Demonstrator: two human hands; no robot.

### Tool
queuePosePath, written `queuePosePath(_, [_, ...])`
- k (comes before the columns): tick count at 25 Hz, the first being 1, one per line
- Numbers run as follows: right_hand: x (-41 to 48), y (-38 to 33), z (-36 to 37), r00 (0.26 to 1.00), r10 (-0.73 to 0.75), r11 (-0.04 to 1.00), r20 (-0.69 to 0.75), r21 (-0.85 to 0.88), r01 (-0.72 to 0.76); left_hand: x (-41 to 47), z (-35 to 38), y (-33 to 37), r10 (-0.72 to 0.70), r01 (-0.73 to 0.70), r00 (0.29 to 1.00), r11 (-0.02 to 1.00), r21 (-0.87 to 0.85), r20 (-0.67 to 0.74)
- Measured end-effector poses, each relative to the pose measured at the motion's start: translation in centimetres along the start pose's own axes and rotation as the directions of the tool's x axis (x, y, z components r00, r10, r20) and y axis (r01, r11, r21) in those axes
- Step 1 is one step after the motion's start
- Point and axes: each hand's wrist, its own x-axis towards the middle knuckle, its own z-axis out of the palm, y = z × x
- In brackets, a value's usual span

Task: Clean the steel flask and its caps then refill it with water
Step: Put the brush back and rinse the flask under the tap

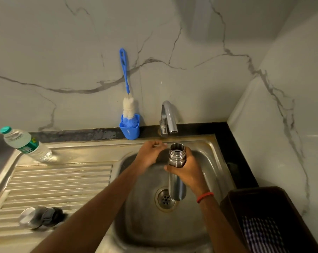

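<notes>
My right hand grips the steel flask around its neck and holds it upright over the sink basin, below the tap spout. The flask's threaded mouth is uncapped. My left hand hovers just left of the flask's mouth with its fingers curled and nothing visible in them. The two caps, one steel and one dark, lie on the ribbed drainboard at the lower left. No water runs from the tap.
A blue bottle brush stands in a blue holder against the marble wall. A plastic water bottle stands at the back left. A dark basket with checked cloth sits to the right of the sink.
</notes>
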Motion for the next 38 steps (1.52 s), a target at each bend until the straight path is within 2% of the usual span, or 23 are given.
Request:
queuePosePath(6, [1.0, 0.9, 0.9, 0.998, -0.031, 0.994, 0.049, -0.106, 0.036, 6.2, 1.5, 1.6, 0.003, 0.018, 0.998, 0.943, 0.332, -0.063])
queuePosePath(10, [1.9, 1.2, 1.2, 0.997, -0.042, 0.994, 0.063, -0.100, 0.048, 8.6, 2.2, 2.4, 0.047, 0.039, 0.991, 0.793, 0.607, -0.125])
queuePosePath(14, [3.3, 1.2, 1.7, 0.999, -0.046, 0.997, 0.021, -0.068, 0.047, 9.9, 1.8, 3.0, 0.136, -0.039, 0.988, 0.660, 0.750, -0.068])
queuePosePath(20, [4.3, 1.4, 2.5, 0.997, -0.065, 0.996, -0.035, -0.065, 0.062, 10.5, 1.2, 1.5, 0.104, -0.023, 0.991, 0.758, 0.652, -0.087])
queuePosePath(24, [4.6, 1.4, 2.6, 0.996, -0.074, 0.997, -0.040, -0.038, 0.072, 11.3, 1.1, 0.4, 0.054, 0.002, 0.994, 0.852, 0.523, -0.090])
queuePosePath(29, [4.7, 2.0, 2.3, 0.994, -0.097, 0.994, -0.043, -0.051, 0.095, 10.3, 0.9, -1.2, 0.027, 0.003, 0.998, 0.902, 0.431, -0.063])
queuePosePath(32, [4.5, 2.3, 2.2, 0.995, -0.099, 0.994, 0.002, -0.043, 0.099, 9.5, 0.6, -2.7, 0.020, 0.005, 0.998, 0.925, 0.380, -0.060])
queuePosePath(38, [4.3, 2.4, 2.8, 0.986, -0.141, 0.988, -0.086, -0.069, 0.136, 8.3, 0.1, -4.4, -0.024, 0.034, 0.999, 0.937, 0.347, -0.033])
